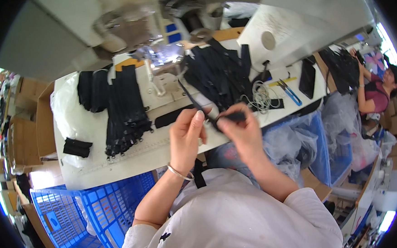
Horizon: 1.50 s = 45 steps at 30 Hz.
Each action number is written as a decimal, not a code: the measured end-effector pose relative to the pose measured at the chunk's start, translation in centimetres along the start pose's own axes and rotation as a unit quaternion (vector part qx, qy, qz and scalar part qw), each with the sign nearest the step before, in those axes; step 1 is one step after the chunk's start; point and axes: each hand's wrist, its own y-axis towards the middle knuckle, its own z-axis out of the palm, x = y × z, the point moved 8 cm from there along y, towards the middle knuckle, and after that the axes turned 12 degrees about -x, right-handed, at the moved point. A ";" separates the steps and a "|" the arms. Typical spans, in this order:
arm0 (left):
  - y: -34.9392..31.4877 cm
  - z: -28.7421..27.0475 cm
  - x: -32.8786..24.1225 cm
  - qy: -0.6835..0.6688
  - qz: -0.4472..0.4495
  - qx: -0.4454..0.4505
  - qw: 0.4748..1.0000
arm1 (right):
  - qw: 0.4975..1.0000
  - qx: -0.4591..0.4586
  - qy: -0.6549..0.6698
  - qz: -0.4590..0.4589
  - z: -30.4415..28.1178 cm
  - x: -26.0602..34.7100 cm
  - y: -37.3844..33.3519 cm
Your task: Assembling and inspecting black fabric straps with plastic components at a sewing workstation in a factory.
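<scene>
A narrow black zipper (191,97) runs from near the lit needle area of a sewing machine (163,58) toward me. My left hand (187,133) pinches it between thumb and fingers. Close beside it, my right hand (243,129) is closed on a black end of the strip, blurred by motion. Left of my hands lies a fanned stack of black zippers (127,103) with metal pulls at the near end. Another pile of black zippers (218,73) spreads behind my right hand. A flat black strip (173,117) rests on the table beside my left hand.
On the right of the table (90,174) are a tangled white cord (264,96), blue-handled snips (291,94) and a black phone (307,78). Below stand a blue crate (99,207) at left and a plastic-lined blue bin (320,139) at right. A co-worker (376,90) is at far right.
</scene>
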 end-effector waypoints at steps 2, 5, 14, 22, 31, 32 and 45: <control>-0.4 0.0 0.6 0.032 -0.019 0.000 0.999 | 0.998 0.039 -0.025 -0.035 -0.5 -0.5 -2.5; -1.7 0.5 2.1 0.020 -0.108 -0.003 0.994 | 0.972 0.082 -0.150 -0.163 -1.0 0.6 -4.1; -3.2 0.0 4.0 0.046 -0.134 -0.002 0.990 | 0.958 0.191 -0.206 -0.054 -1.2 -2.5 -3.8; -3.6 -0.1 4.7 0.136 -0.127 0.062 0.981 | 0.905 0.198 -0.302 -0.223 -0.3 -0.5 -6.0; -1.7 -1.8 -1.6 0.322 0.161 -0.043 0.932 | 0.930 0.255 -0.222 -0.145 -0.4 -0.6 -6.0; -1.4 -2.0 -2.4 0.321 0.161 -0.044 0.932 | 0.929 0.256 -0.224 -0.146 -0.3 -0.6 -5.9; 0.9 -4.5 -4.1 0.658 0.359 -0.079 0.657 | 0.980 0.157 -0.071 0.098 -2.9 -3.6 -3.9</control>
